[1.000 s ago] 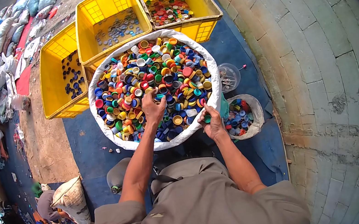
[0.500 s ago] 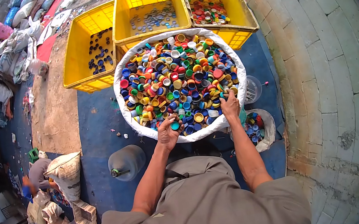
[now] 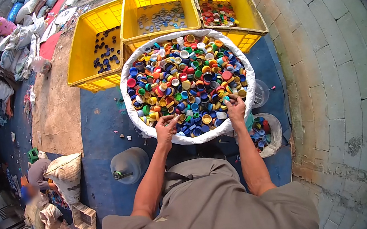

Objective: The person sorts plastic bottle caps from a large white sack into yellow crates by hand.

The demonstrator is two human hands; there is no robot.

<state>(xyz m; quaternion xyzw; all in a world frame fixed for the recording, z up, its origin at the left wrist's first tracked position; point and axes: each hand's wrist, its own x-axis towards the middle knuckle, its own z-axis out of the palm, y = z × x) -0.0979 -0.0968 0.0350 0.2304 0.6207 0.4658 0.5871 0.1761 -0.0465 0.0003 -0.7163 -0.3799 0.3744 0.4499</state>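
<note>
A white-rimmed sack (image 3: 249,69) full of mixed bottle caps (image 3: 183,83) stands right in front of me. My left hand (image 3: 166,130) is over its near left edge, thumb and fingers pinched together; whatever they hold, if anything, is too small to make out. At the near right side, my right hand (image 3: 236,108) is closed with a teal bottle cap (image 3: 226,100) at its fingertips. Loose caps in red, yellow, blue, green and white lie just beyond both hands.
Three yellow crates (image 3: 162,36) stand behind the sack, holding dark, pale blue and red-orange caps. A large clear bottle (image 3: 129,166) is at left, a smaller bag of caps (image 3: 271,132) at right. A block wall (image 3: 328,69) borders the right; a person (image 3: 38,176) bends at lower left.
The teal cap seen in my left hand is gone from there, and a teal cap now shows at my right fingertips. My left hand has turned and its fingers have drawn together.
</note>
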